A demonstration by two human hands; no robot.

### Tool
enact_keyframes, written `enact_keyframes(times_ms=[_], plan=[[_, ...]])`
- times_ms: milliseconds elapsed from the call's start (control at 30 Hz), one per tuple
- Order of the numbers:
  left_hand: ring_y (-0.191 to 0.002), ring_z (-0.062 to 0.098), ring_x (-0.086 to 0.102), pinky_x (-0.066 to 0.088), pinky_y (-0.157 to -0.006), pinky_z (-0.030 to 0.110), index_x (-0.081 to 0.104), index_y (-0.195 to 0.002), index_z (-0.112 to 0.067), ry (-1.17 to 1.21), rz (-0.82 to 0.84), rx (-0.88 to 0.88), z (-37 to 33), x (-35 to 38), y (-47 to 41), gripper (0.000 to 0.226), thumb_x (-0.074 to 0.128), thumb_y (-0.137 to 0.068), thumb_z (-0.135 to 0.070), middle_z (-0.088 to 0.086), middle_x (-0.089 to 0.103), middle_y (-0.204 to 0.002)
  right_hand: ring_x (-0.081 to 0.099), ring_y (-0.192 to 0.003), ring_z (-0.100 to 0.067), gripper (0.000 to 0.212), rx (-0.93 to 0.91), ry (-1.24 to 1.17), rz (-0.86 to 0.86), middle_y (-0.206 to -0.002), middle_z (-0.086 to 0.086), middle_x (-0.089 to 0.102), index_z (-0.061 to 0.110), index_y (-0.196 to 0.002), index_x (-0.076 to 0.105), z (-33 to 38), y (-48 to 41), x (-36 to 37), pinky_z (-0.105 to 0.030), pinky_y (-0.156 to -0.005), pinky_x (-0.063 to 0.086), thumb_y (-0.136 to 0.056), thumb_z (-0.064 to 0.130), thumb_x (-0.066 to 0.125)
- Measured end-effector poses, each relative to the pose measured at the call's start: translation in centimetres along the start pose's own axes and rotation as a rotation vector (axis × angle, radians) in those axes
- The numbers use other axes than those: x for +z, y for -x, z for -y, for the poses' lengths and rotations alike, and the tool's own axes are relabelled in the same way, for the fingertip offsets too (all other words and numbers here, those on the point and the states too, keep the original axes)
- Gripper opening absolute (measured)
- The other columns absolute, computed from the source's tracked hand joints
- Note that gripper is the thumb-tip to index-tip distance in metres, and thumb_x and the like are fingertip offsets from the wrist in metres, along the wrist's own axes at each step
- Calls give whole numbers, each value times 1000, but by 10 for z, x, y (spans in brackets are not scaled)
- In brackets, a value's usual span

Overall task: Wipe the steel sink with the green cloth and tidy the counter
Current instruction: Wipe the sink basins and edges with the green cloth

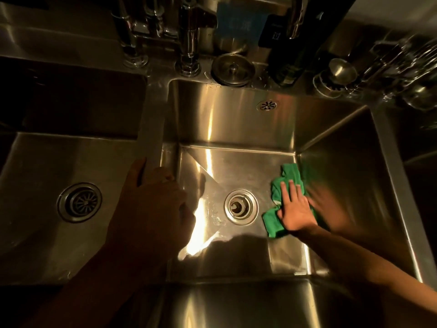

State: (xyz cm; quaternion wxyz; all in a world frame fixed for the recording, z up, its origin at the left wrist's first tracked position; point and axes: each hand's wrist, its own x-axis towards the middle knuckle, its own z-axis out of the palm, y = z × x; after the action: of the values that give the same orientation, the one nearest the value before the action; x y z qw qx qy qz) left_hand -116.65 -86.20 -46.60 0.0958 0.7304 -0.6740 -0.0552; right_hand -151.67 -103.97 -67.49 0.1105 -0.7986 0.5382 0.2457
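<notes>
Right hand (pixel 295 209), fingers spread flat, is pressing the crumpled green cloth (pixel 290 174) onto the brushed steel sink (pixel 236 124) floor, at 3 o'clock from the round drain (pixel 241 207), near the right wall. Left hand (pixel 151 192) is gripping the flat divider (pixel 153 129).

The crumpled green cloth (pixel 281 202) lies on the floor of the right steel sink (pixel 236 124), just right of its drain (pixel 241 207).

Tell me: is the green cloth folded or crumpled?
Crumpled: the green cloth lies bunched under the flat right hand on the sink floor.
</notes>
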Motion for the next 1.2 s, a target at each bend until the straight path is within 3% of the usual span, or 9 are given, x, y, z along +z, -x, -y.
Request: enact_keyframes(times_ms=[100, 167, 267, 367, 633, 733, 967, 1100, 1200], plan=[[-95, 28, 65, 31, -115, 64, 64, -63, -16, -12, -4, -3, -1, 0, -1, 15, 63, -73, -27, 2, 61, -71, -11, -153, -42, 98, -63, 91, 102, -162, -16, -29, 18, -153, -29, 1, 26, 18, -53, -125, 15, -97, 36, 48], [-95, 27, 65, 31, -114, 65, 65, -63, -16, -15, 14, -3, -1, -1, -1, 16, 63, -73, -28, 1, 62, -70, 12, -152, -46, 91, -245, 161, 12, -161, -17, -17, 16, -154, -27, 8, 47, 27, -55, -117, 33, -99, 26, 45], [-96, 27, 65, 31, -114, 65, 66, -63, -16, -18, 17, 7, 0, -1, 0, 17, 61, -74, -29, 0, 62, -70, 48, -136, -39, 64, -595, 308, -123, -155, -15, 40, 18, -156, 34, 21, 77, 49, -54, -99, 53, -96, 33, 51], [-97, 28, 65, 31, -113, 66, 66, -63, -17, -9, -11, 17, -1, 0, -1, 15, 62, -73, -27, 0, 62, -69, 52, -135, -32, 49, -890, 428, -102, -150, -4, 53, 27, -145, 54, 49, 90, 60, -48, -101, 52, -98, 35, 43], [-100, 22, 64, 23, -121, 60, 61, -61, -20, 1, -28, 32, 4, 6, 1, 20, 58, -77, -32, -6, 60, -69, -7, -156, -23, 60, -1276, 466, -26, -169, 6, -3, 32, -161, 13, 134, 34, 34, -46, -127, 10, -107, 20, 33], [-100, 22, 64, 22, -122, 58, 58, -58, -21, 28, -36, 25, 2, 5, 1, 20, 61, -76, -30, -6, 58, -67, 32, -148, -35, 61, -1171, 419, -110, -157, -11, 42, 23, -151, 45, 156, -4, 5, -48, -118, 36, -91, 26, 53], [-101, 24, 63, 26, -118, 63, 61, -60, -20, 3, -15, 12, -1, 1, 2, 18, 64, -77, -26, -4, 58, -68, 3, -155, -36, 76, -144, -98, -177, -169, -12, 4, 19, -162, 9, 189, -34, -29, -52, -124, 18, -99, 40, 45], [-99, 25, 64, 29, -116, 64, 60, -60, -20, 24, -21, 4, -3, 0, 0, 16, 61, -75, -26, -4, 60, -67, 41, -143, -37, 57, -611, 150, -136, -146, -15, 54, 17, -133, 65, 209, 19, 5, -47, -113, 39, -83, 43, 60], [-99, 24, 64, 30, -115, 65, 62, -59, -20, 14, 22, 6, 0, 0, -1, 17, 61, -74, -29, -4, 60, -67, 32, -149, -28, 47, -997, 491, -46, -154, 2, 47, 28, -144, 54, 192, 24, 18, -39, -124, 20, -101, 37, 37]])
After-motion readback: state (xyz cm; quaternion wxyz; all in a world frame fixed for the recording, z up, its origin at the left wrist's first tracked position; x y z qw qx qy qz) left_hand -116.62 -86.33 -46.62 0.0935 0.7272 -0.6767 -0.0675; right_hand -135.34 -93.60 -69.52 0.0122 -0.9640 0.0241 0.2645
